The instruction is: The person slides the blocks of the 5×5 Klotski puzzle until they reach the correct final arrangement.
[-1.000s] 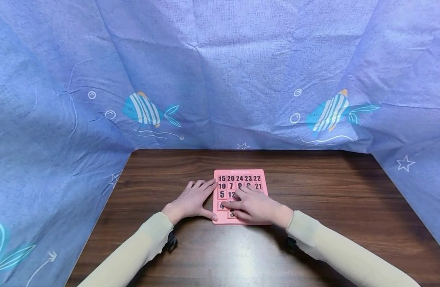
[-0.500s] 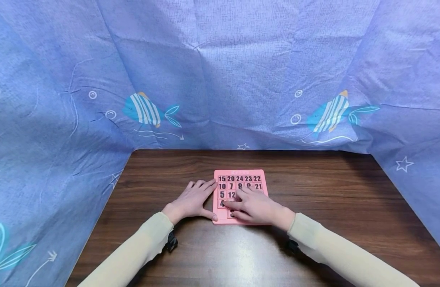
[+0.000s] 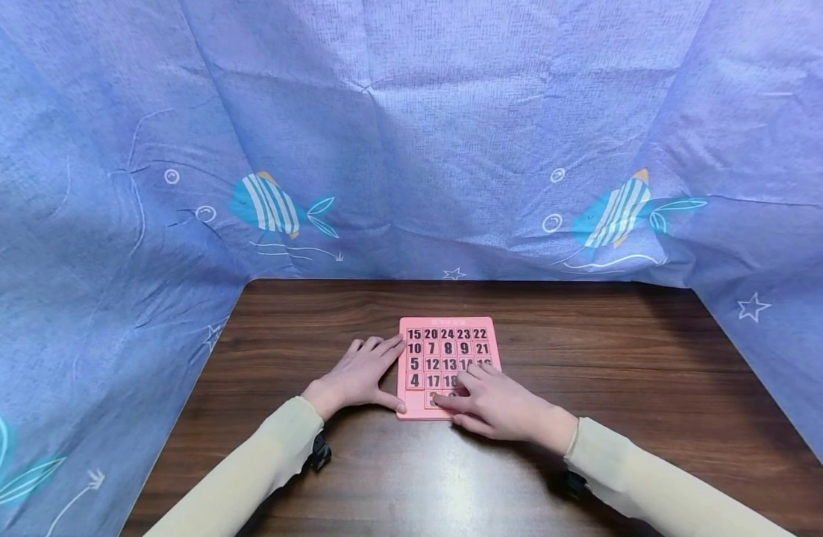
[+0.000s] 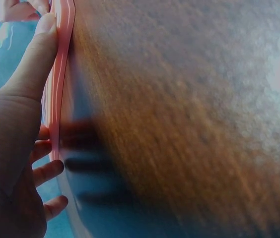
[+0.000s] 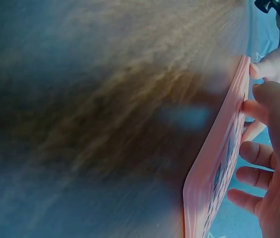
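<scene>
A pink sliding number puzzle (image 3: 446,322) lies flat on the table, its square tiles marked with black numbers. My left hand (image 3: 360,378) rests along its left side, fingertips at the upper left edge and thumb at the lower left corner. In the left wrist view the thumb (image 4: 35,59) touches the frame's edge. My right hand (image 3: 505,406) hovers over the lower right part, index fingertip at the 3 tile (image 3: 433,400) in the bottom row. Bare pink base shows left of that tile, below the 4 tile (image 3: 415,381). The right hand covers several lower right tiles.
The brown wood-grain table (image 3: 599,350) extends around the puzzle. Behind it and at both sides hangs a blue curtain (image 3: 451,149) printed with fish and stars. Dark wrist devices sit under both cuffs, such as the left one (image 3: 319,452).
The 4 tile has slid up one short step, away from me. My right hand then moved right and down, from the 4 tile to the 3 tile, uncovering several middle tiles. The left hand stays put.
</scene>
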Motion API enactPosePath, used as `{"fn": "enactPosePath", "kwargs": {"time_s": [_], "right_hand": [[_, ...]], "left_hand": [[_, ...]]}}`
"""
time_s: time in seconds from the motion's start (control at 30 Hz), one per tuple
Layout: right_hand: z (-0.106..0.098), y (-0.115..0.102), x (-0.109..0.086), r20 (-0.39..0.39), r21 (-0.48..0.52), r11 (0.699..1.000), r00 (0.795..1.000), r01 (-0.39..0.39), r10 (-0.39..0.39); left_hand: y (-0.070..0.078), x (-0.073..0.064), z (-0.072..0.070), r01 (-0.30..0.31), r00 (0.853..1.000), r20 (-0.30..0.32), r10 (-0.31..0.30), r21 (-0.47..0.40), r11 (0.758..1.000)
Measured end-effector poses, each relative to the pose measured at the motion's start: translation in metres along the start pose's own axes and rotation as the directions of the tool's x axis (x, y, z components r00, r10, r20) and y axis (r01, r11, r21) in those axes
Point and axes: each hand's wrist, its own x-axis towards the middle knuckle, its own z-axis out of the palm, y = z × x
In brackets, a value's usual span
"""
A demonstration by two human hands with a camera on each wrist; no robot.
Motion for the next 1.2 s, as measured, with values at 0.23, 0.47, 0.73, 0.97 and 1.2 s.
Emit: {"fn": "enactPosePath", "kwargs": {"time_s": [0.23,0.47,0.73,0.97,1.2], "right_hand": [[0.003,-0.006,0.007,-0.010,0.000,1.000,1.000,0.009,-0.009],[0.005,-0.012,0.020,0.003,-0.025,1.000,1.000,0.017,-0.017],[0.006,-0.014,0.024,0.013,-0.022,1.000,1.000,0.003,-0.003],[0.003,-0.005,0.009,-0.011,0.008,1.000,1.000,-0.020,0.020],[0.000,0.005,-0.015,-0.037,0.028,0.999,0.999,-0.015,0.016]], "left_hand": [[0.000,0.000,0.000,-0.002,1.000,0.002,0.002,-0.001,1.000],[0.001,0.000,-0.001,-0.014,1.000,-0.006,0.014,-0.008,1.000],[0.002,0.001,-0.002,-0.017,1.000,-0.004,0.017,-0.015,1.000],[0.003,0.001,-0.004,0.005,1.000,0.022,-0.004,-0.024,1.000],[0.002,-0.001,-0.005,0.017,0.999,0.036,-0.016,-0.032,0.999]]}}
